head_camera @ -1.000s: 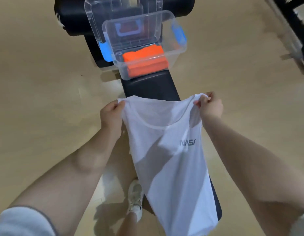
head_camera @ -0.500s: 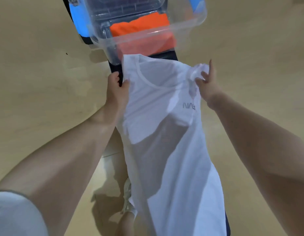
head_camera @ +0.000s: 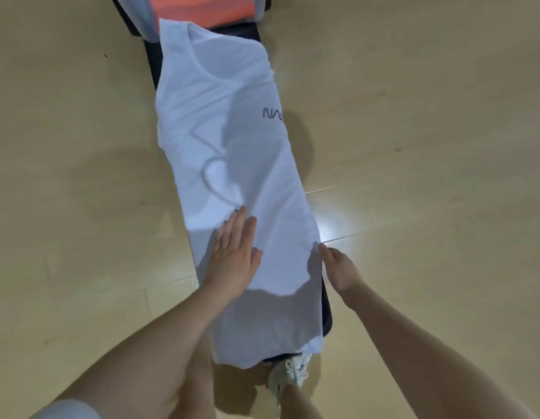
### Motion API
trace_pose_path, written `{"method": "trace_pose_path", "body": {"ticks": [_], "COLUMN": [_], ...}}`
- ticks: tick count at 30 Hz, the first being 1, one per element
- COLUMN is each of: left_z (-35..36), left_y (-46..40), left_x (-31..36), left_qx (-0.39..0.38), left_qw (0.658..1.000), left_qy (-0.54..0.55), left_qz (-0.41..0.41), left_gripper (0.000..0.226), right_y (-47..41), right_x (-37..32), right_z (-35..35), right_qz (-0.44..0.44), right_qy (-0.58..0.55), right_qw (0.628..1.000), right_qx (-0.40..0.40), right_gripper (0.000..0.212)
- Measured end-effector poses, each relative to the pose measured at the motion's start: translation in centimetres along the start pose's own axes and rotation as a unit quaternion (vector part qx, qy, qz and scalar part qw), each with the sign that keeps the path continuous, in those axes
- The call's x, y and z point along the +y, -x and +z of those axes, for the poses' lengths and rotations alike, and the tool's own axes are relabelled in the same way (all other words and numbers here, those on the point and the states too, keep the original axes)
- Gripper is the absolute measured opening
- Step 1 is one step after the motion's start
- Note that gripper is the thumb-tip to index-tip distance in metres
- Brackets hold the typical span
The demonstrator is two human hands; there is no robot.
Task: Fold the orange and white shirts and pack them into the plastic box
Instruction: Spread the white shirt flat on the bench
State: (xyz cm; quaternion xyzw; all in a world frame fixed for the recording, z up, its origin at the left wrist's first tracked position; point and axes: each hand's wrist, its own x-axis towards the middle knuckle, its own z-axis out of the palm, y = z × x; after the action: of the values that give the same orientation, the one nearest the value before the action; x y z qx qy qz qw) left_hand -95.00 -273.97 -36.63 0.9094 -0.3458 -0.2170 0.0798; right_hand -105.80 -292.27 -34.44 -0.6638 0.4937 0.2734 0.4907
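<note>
White shirt (head_camera: 232, 140) lies flat along the black bench (head_camera: 326, 309); left hand (head_camera: 232, 258) presses it, fingers straight. Right hand (head_camera: 338, 267) pinches its 3 o'clock edge (folded orange shirt (head_camera: 202, 7) at 12)

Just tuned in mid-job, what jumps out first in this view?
A white shirt lies spread along the dark bench, filling the middle of the view. The left hand presses flat on it while the right hand pinches its right edge. The orange shirt sits at the top edge.
</note>
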Motion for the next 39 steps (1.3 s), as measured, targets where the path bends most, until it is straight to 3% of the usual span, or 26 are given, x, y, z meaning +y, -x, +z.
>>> {"method": "trace_pose_path", "body": {"ticks": [2,6,8,12,16,18,21,23,25,28,31,32,34,36,39], "left_z": [1.6,4.1,5.4,6.4,6.5,6.6,6.5,6.4,6.6,7.3,8.7,9.1,9.2,9.6,10.8], "left_y": [3.2,8.6,11.4,14.4,14.2,14.3,14.8,15.7,16.8,18.2,18.8,18.8,18.3,17.6,17.2], "left_x": [1.1,2.8,3.6,5.4,5.9,5.3,5.0,5.1,5.7,6.5,7.2,7.5,7.7,7.0,5.2], "left_qx": [0.004,-0.009,-0.025,-0.127,-0.109,-0.093,-0.055,-0.041,-0.003,0.076,0.115,0.134,0.162,0.107,0.040], "left_qw": [1.000,0.994,0.991,0.982,0.982,0.983,0.966,0.943,0.921,0.894,0.834,0.796,0.666,0.516,0.371], "left_qy": [-0.001,0.038,0.055,0.038,0.051,0.091,0.218,0.299,0.356,0.371,0.394,0.437,0.550,0.622,0.704], "left_qz": [-0.017,-0.100,-0.121,-0.134,-0.142,-0.128,-0.128,-0.139,-0.156,-0.240,-0.369,-0.396,-0.477,-0.579,-0.605], "left_gripper": [0.053,0.054,0.058,0.062,0.059,0.056,0.053,0.054,0.053,0.055,0.061,0.060,0.046,0.045,0.060], "right_y": [2.1,5.7,7.0,7.7,7.3,7.2,8.3,8.7,9.1,9.6,9.7,9.6,9.0,7.8,6.0], "right_x": [2.9,7.8,9.9,11.7,11.7,12.0,12.8,13.6,13.9,13.7,14.1,14.3,14.8,15.1,15.6], "right_z": [1.3,3.8,4.6,6.0,8.9,10.1,9.7,8.8,7.5,5.5,4.3,4.2,4.1,4.2,5.0], "right_qz": [-0.019,-0.054,-0.037,0.025,0.150,0.162,0.096,0.054,0.047,0.065,0.077,0.084,0.120,0.164,0.156], "right_qy": [-0.012,0.023,0.008,-0.161,-0.317,-0.321,-0.259,-0.275,-0.358,-0.519,-0.590,-0.603,-0.628,-0.638,-0.635], "right_qw": [1.000,0.992,0.995,0.983,0.934,0.931,0.959,0.958,0.931,0.850,0.795,0.782,0.749,0.726,0.746], "right_qx": [0.010,0.112,0.090,0.079,0.073,0.065,0.058,0.057,0.050,0.062,0.116,0.136,0.175,0.198,0.127], "right_gripper": [0.041,0.039,0.037,0.044,0.046,0.041,0.027,0.020,0.012,0.006,0.016,0.023,0.031,0.032,0.038]}}
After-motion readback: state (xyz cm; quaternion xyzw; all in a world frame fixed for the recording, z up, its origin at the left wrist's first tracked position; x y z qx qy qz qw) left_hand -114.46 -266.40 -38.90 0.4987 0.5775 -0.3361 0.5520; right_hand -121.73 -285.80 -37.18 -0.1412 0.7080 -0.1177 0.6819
